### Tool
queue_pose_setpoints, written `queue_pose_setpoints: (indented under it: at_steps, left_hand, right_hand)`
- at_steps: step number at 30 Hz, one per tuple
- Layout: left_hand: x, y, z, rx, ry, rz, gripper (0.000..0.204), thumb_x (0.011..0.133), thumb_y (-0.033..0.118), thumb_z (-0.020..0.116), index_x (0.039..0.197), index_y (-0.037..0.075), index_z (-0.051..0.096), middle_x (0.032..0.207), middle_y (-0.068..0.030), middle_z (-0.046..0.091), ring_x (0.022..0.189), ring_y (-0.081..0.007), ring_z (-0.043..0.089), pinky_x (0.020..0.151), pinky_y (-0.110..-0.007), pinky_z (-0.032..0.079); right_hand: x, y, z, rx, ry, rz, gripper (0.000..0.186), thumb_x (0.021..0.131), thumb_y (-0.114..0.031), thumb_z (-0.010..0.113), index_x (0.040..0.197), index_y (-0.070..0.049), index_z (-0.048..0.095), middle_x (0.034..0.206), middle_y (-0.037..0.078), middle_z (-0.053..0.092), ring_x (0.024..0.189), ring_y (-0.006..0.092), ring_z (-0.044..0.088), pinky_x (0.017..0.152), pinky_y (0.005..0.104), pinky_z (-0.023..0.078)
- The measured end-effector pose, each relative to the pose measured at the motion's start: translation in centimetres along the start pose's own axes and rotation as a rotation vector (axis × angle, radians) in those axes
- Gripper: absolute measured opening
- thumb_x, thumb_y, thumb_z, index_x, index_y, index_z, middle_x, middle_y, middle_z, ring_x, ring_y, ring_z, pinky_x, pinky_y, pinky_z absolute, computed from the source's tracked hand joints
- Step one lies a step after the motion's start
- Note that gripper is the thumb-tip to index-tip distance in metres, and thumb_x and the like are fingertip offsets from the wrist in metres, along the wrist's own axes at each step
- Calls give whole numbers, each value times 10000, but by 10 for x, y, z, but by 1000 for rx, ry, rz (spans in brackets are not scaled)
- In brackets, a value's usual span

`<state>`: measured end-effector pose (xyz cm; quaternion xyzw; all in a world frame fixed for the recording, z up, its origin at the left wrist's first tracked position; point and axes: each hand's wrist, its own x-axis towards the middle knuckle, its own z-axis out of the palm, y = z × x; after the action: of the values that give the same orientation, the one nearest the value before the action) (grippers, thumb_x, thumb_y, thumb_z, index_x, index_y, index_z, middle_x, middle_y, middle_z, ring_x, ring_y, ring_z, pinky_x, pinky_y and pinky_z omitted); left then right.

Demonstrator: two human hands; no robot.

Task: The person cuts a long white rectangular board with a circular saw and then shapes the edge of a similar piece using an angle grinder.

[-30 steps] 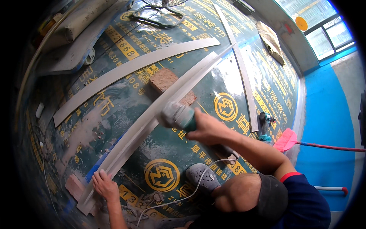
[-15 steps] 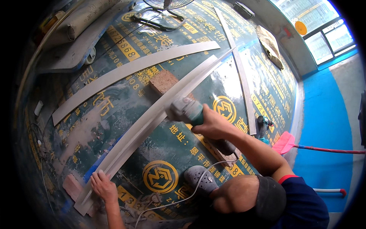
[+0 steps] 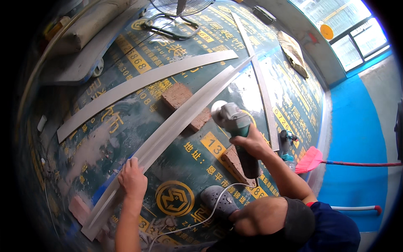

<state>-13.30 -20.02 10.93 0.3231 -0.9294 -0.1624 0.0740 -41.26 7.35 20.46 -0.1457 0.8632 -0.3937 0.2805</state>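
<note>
My right hand (image 3: 254, 142) is wrapped round the body of a corded angle grinder (image 3: 237, 122), teal and grey, held in the air to the right of a long pale strip. Its disc end looks blurred and stands apart from the strip. That strip (image 3: 176, 115), grey-white with a raised edge along its length, runs slantwise from lower left to upper right over a reddish brick (image 3: 178, 97). My left hand (image 3: 132, 178) grips the strip's edge in its lower half, fingers over the top and thumb hidden.
Other pale strips (image 3: 126, 90) lie on the green printed floor covering. Another brick (image 3: 235, 161) sits under the grinder, and the white cord (image 3: 214, 216) runs past a grey clog (image 3: 216, 201). A cordless drill (image 3: 288, 136), pink broom (image 3: 308, 160) and fan (image 3: 180, 6) stand around.
My right hand has lifted the grinder off the strip and moved it to the right. My left hand has slid up along the strip.
</note>
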Motion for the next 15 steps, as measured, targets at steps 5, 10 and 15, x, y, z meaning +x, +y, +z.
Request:
queue_pose_setpoints:
  at_steps: [5, 10, 15]
  left_hand:
    - [-15, -8, -2, 96, -20, -20, 216, 853, 97, 675, 1004, 55, 526, 1014, -132, 600, 1022, -377, 599, 792, -503, 477]
    - [-64, -59, -23, 179, -64, -135, 199, 865, 100, 656, 991, 43, 512, 1043, -143, 584, 1046, -388, 582, 789, -527, 465]
    - [-99, -96, -41, 189, -49, -124, 205, 852, 71, 650, 968, 39, 484, 1024, -156, 559, 1029, -405, 557, 769, -533, 438]
  right_hand:
    - [-12, 9, 13, -42, -79, -75, 725, 722, -279, 792, 1285, 37, 462, 1143, 199, 636, 1091, 298, 625, 984, 368, 463]
    - [-29, -17, 27, -279, -135, -37, 709, 741, -301, 778, 1256, 43, 433, 1123, 278, 629, 1088, 395, 626, 967, 417, 470]
    - [-41, -41, 50, -428, -296, -135, 590, 755, -281, 762, 1122, 33, 423, 995, 317, 631, 993, 477, 625, 881, 491, 496]
